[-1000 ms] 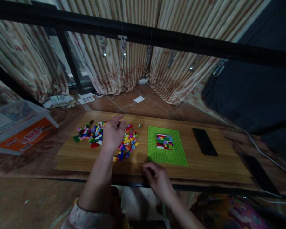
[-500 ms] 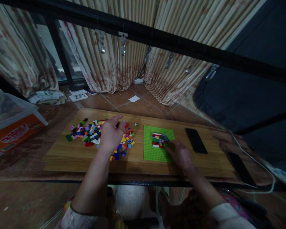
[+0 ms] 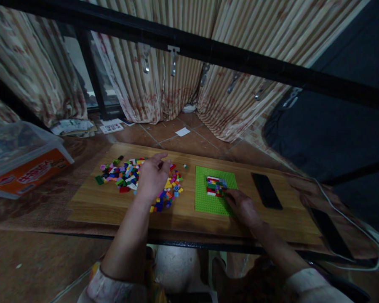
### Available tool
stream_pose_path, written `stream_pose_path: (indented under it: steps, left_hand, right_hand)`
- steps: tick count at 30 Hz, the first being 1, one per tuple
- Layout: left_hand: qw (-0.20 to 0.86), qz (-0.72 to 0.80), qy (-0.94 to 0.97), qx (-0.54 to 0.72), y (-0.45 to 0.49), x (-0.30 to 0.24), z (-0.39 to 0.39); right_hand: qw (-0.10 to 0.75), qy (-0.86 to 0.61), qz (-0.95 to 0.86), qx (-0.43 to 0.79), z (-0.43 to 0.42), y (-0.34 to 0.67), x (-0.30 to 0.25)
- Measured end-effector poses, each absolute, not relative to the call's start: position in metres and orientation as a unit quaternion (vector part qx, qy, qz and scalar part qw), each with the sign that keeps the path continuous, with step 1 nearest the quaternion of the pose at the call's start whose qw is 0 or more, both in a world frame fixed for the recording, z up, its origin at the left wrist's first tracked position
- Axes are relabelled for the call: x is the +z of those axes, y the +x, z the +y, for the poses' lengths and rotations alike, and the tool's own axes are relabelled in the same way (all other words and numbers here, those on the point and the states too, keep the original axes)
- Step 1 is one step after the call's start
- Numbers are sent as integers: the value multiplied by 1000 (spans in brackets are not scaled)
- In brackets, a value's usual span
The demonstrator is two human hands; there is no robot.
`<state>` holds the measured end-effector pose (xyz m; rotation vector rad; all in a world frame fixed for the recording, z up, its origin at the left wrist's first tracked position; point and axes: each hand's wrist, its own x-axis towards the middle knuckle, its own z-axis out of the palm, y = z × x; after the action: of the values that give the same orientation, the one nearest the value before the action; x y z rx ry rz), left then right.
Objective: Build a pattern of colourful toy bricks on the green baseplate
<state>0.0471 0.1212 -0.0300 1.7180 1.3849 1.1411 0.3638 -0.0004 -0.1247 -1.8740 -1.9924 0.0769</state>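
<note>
A green baseplate [image 3: 208,203] lies on a wooden board [image 3: 113,206], with a small block of many-coloured bricks [image 3: 215,185] built on it. My right hand [image 3: 241,205] rests on the plate's near right corner, its fingertips pinched against the right side of the built block. A loose pile of small coloured bricks [image 3: 126,174] is spread to the left of the plate. My left hand [image 3: 152,176] hovers over the pile's right half, fingers curled downward and slightly apart, with nothing visible in them.
A black phone [image 3: 266,190] lies on the board right of the plate, and a second dark phone [image 3: 331,233] with a white cable lies further right. A clear plastic box with an orange label [image 3: 22,166] stands at the far left. Striped curtains hang behind.
My right hand went from the board's near edge up onto the green plate beside the built block. My left hand stayed over the brick pile.
</note>
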Motion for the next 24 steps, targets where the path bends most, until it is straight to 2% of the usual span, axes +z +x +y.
stream_pose_path:
  steps: [8,15,24]
  left_hand:
    - [300,534,647,454,39,-30,123]
    - [309,530,635,470,36,-29,123]
    - [302,527,636,476,30,-28,124]
  right_hand:
    - [213,-653,-727,-8,-13,364,-127]
    - [197,-670,-715,16,-27,353,-127]
    - [230,-681,-695,35,-31,345,-130]
